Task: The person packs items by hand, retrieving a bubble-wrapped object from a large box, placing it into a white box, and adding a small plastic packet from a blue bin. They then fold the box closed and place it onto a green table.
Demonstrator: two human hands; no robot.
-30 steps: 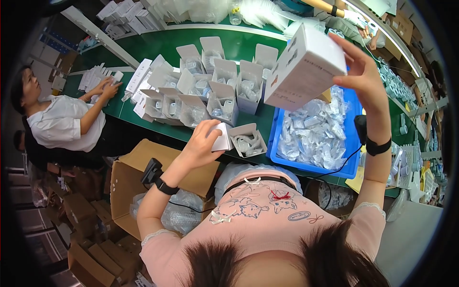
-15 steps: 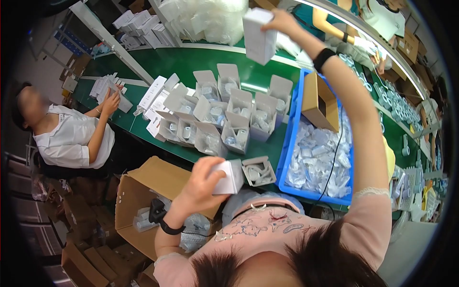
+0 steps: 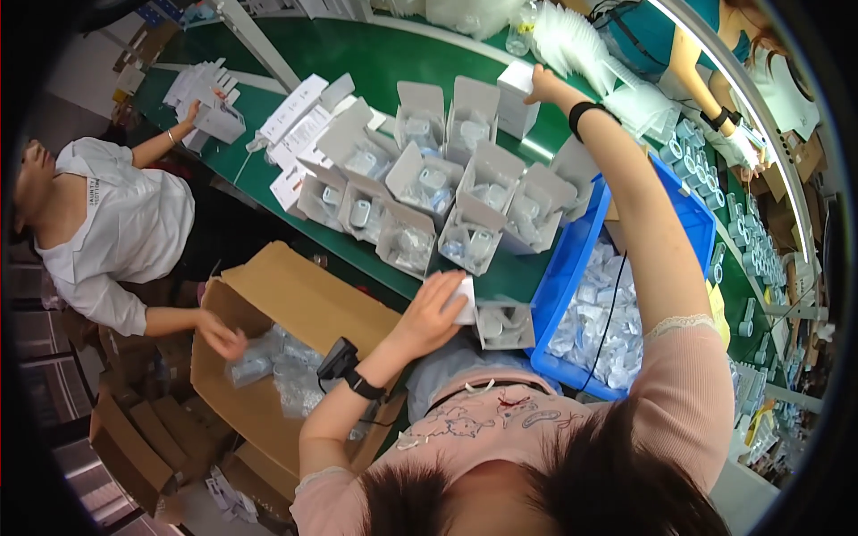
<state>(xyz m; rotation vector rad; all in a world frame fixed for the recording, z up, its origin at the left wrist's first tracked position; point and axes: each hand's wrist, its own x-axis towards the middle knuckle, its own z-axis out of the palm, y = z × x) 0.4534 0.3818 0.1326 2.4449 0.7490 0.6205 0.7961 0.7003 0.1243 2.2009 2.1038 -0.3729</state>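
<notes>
My right hand (image 3: 546,87) reaches far across the bench, its fingers closed on the upper side of a tall white box (image 3: 516,109) at the back of the group of open cartons. Close to my body, my left hand (image 3: 431,313) is closed on a white box (image 3: 466,301), mostly hidden beneath the fingers. Just right of it sits an open box (image 3: 505,327) with pale parts inside. Ahead of my hands stand several open white boxes (image 3: 433,186), flaps up, holding bagged pale devices.
A blue bin (image 3: 551,308) of small bagged parts stands to the right, with a black cable across it. At the lower left, an open cardboard carton (image 3: 308,290) holds clear plastic packaging. A co-worker in white (image 3: 125,214) sits at left; another person works across the bench.
The tall box in my right hand has come down onto the green bench. My left hand has moved right and forward with its box. The co-worker's one hand now reaches over the carton.
</notes>
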